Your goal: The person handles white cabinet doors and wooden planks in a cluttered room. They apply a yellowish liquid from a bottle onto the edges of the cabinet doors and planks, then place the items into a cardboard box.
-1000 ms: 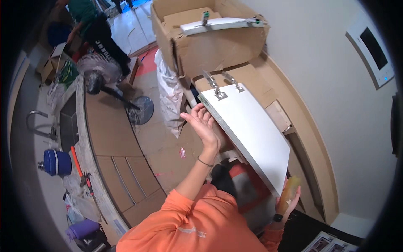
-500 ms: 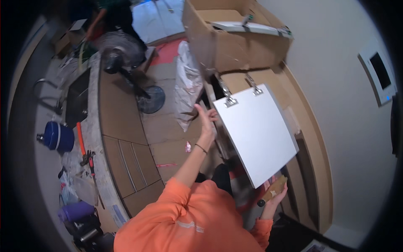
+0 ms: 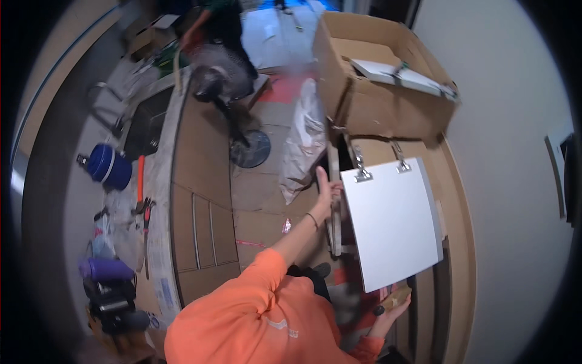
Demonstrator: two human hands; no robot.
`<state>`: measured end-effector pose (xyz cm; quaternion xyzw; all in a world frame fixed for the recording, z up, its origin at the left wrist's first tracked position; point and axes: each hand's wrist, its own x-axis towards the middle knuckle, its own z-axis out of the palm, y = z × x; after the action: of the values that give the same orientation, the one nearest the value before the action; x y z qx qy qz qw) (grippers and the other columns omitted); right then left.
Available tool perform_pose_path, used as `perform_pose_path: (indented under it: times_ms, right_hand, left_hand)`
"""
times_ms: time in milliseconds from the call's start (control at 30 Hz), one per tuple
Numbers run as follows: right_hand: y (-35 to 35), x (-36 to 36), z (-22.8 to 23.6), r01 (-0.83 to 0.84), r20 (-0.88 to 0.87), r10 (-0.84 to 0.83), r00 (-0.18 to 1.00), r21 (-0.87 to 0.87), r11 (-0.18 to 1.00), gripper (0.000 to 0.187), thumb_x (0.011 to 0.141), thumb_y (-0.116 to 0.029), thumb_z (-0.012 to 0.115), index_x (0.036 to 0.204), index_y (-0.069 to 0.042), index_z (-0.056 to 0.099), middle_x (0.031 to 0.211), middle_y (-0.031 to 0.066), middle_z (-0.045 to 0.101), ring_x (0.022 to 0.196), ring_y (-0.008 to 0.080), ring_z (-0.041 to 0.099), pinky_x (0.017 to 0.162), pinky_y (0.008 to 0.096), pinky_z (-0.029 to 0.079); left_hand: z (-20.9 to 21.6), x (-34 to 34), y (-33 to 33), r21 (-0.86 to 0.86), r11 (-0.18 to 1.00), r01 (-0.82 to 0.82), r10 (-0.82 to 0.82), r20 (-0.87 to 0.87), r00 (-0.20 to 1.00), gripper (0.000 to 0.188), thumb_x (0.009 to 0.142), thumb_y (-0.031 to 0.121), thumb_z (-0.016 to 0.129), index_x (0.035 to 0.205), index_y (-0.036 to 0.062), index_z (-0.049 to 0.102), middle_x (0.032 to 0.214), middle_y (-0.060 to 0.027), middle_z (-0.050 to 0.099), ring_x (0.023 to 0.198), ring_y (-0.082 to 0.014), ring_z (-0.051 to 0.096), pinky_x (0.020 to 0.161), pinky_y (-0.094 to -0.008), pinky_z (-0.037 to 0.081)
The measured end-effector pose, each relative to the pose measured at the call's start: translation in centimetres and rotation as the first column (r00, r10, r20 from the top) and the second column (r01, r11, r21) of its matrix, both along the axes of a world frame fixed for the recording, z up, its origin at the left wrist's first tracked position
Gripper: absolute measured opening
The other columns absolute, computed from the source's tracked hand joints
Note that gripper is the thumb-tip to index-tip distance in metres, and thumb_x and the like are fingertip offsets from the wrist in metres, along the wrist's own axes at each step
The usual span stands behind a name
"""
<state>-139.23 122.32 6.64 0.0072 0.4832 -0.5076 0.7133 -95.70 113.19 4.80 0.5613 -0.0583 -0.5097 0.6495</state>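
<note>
A white panel (image 3: 394, 224) with two metal hinges (image 3: 362, 173) clipped along its far edge lies to the right over an open wooden cabinet frame (image 3: 334, 230). My left hand (image 3: 327, 193) is at the panel's left edge, beside the frame, with thumb raised and fingers stretched toward the edge; whether it touches is unclear. Below the panel's near edge, my right hand (image 3: 394, 312) is closed around a brown cylindrical tool (image 3: 397, 299) with a black round end. Its far end and exact kind are hard to make out.
A big cardboard box (image 3: 394, 109) holding a white strip stands beyond the panel. Left, the counter carries a sink (image 3: 147, 124), blue jug (image 3: 109, 167), hammer (image 3: 140, 182) and purple bottle (image 3: 106, 269). A fan (image 3: 221, 82) and white sack (image 3: 305, 142) stand near another person (image 3: 227, 30).
My view has swung, so the scene sits further right and lower. The panel's sides look more upright in the picture. My right hand still grips the brown tool.
</note>
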Motion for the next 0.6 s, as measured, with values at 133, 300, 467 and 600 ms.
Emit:
perform_pose_path:
  times_ms: [133,300,467,600]
  right_hand:
    - [0.7,-0.9,1.0,0.012,0.041,-0.013,0.999,0.026,1.000,0.075,0.093,-0.063,0.045,0.148,-0.012,0.037,0.136,0.0136,0.056,0.126,0.0376,0.052,0.107,0.0541,0.039]
    - [2.1,-4.0,5.1,0.193,0.277,-0.178,0.944,-0.029,0.981,0.055,0.095,-0.061,0.044,0.107,-0.009,0.060,0.094,0.0070,0.065,0.074,0.0213,0.061,0.059,0.0327,0.048]
    - [-1.7,-2.3,10.4,0.203,0.235,-0.136,0.962,-0.287,0.936,0.048,0.103,-0.048,0.043,0.119,-0.004,0.055,0.098,0.0114,0.058,0.064,0.0159,0.048,0.053,0.0257,0.041]
    - [-7.9,2.0,13.1,0.073,0.352,0.113,0.929,-0.474,0.878,0.050,0.104,-0.047,0.043,0.128,-0.004,0.053,0.115,0.0140,0.056,0.072,0.0182,0.054,0.060,0.0290,0.052]
  left_hand:
    - [-0.1,-0.3,0.4,-0.026,0.999,0.032,-0.033,-0.048,0.998,0.120,0.079,0.095,0.014,0.128,-0.0049,0.058,0.110,-0.0114,0.064,0.099,-0.0198,0.057,0.085,-0.0309,0.041]
    - [1.8,-1.3,0.3,-0.089,0.995,-0.054,0.027,-0.283,0.959,0.117,0.079,0.094,0.018,0.135,-0.0032,0.051,0.116,-0.0098,0.061,0.094,-0.0199,0.059,0.078,-0.0275,0.043]
    - [1.8,-0.4,3.1,-0.032,0.999,-0.029,0.024,-0.138,0.990,0.112,0.080,0.093,0.020,0.141,0.0036,0.048,0.122,-0.0121,0.060,0.104,-0.0223,0.059,0.086,-0.0338,0.043]
    - [0.0,2.4,10.8,0.145,0.981,-0.131,0.134,-0.007,0.991,0.110,0.082,0.092,0.022,0.149,0.0065,0.038,0.138,-0.0178,0.053,0.116,-0.0294,0.057,0.098,-0.0416,0.037]
